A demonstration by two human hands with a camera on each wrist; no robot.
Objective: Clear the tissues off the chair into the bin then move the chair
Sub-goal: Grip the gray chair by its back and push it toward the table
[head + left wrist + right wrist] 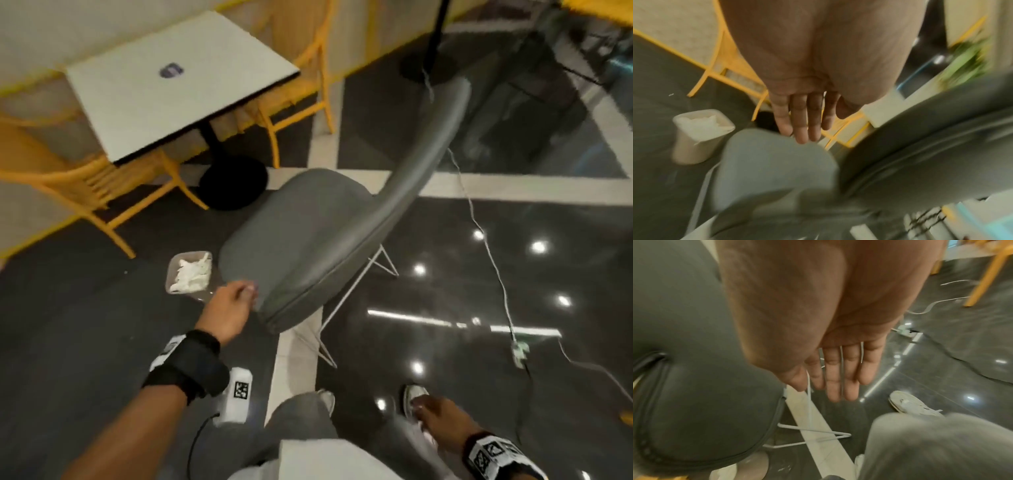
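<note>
The grey padded chair (301, 233) on thin white wire legs stands in the middle of the dark floor, and I see nothing lying on its seat. Left of it on the floor is a small pale bin (170, 274) holding crumpled white tissues (191, 274). My left hand (236, 301) is at the seat's near left corner with fingers (803, 126) straight and empty, above the seat (772, 162); the bin (692, 149) is to their left. My right hand (431, 411) hangs low by my leg, fingers (838, 378) straight and empty, beside the chair's edge (694, 386).
A white table (178, 78) on a black round base (233, 181) and yellow chairs (85, 185) stand at the back left. A white cable with a power strip (519, 353) runs across the glossy floor at right. A black pole stand (431, 51) rises behind the chair.
</note>
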